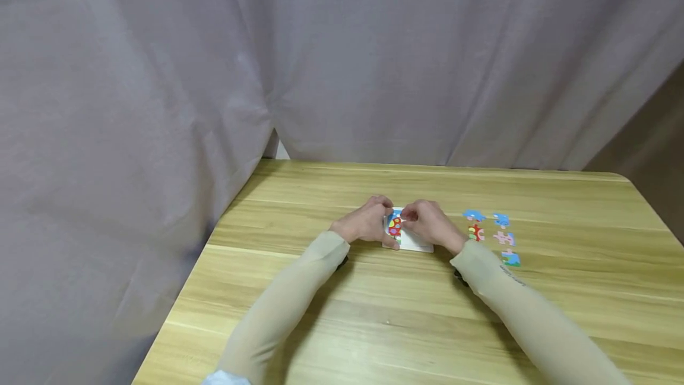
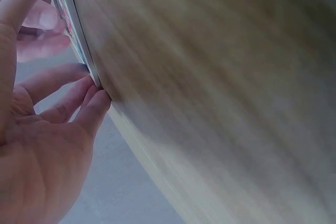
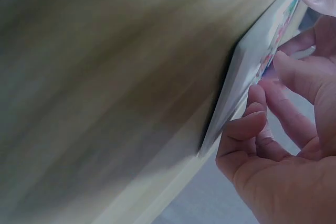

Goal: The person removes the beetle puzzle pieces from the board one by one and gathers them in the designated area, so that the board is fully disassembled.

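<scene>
A white puzzle board [image 1: 418,244] lies flat on the table, its left part filled with joined pieces [image 1: 395,226] that show red with coloured dots. My left hand [image 1: 369,221] holds the board's left side, thumb at the near corner and fingertips at the far one. In the left wrist view, those fingertips [image 2: 97,95] touch the board's edge. My right hand [image 1: 430,224] is over the board, thumb and index finger pinching a puzzle piece beside the joined ones. That piece is mostly hidden by the fingers in the right wrist view, with a bit of blue showing.
Right of the board lie several loose pieces: two blue ones [image 1: 474,215] [image 1: 501,220] at the back, a red one [image 1: 476,233], a pink one [image 1: 504,238] and a blue-green one [image 1: 511,258]. Grey curtains [image 1: 374,64] hang behind and left of the wooden table [image 1: 374,325].
</scene>
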A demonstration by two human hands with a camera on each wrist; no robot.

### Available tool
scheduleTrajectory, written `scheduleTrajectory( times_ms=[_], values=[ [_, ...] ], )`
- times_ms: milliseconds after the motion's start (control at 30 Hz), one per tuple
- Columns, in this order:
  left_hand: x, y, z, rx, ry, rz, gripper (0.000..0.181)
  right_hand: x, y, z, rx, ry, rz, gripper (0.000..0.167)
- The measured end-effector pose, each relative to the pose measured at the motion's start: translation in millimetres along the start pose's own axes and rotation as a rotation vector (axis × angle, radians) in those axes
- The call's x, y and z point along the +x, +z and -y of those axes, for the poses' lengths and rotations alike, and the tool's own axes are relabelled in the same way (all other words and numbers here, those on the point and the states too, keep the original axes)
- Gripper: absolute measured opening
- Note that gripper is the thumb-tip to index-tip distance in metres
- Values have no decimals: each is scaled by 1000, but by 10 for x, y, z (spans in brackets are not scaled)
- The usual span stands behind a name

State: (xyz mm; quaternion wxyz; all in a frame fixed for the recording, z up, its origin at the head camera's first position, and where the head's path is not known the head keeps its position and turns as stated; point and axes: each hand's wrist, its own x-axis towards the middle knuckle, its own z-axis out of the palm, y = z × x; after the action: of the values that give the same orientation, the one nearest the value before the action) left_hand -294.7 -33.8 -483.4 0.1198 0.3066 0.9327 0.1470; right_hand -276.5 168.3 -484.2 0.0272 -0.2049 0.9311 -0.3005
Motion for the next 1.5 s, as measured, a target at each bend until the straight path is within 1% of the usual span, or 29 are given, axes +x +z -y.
scheduleTrajectory(
  times_ms=[100, 333, 467, 533, 733, 900, 1067, 1300, 1500],
  values=[
    [5, -3, -10, -6, -5, 0, 85, 46, 30, 16, 5, 31, 18, 18],
    [13, -12, -16, 23, 2, -15, 92, 79, 54, 70, 39, 105, 40, 18],
    [14, -15, -18, 19, 2, -23, 94, 84, 60, 89, 58, 127, 41, 17],
    [13, -14, -20, 15, -1, -24, 95, 88, 65, 85, 53, 127, 34, 20],
    [14, 2, -11, 29, -8, -36, 99, 105, 67, 72, 50, 152, 17, 37],
    [16, 11, -2, 20, -15, -38, 97, 128, 68, 76, 81, 131, 24, 36],
    [21, 12, -6, 32, -16, -38, 98, 150, 84, 75, 102, 98, 1, 41],
    [19, 4, -10, 41, -9, -29, 97, 162, 87, 88, 70, 66, -17, 41],
    [21, -9, -11, 43, -10, -21, 96, 164, 49, 96, 50, 69, -16, 38]
  ],
)
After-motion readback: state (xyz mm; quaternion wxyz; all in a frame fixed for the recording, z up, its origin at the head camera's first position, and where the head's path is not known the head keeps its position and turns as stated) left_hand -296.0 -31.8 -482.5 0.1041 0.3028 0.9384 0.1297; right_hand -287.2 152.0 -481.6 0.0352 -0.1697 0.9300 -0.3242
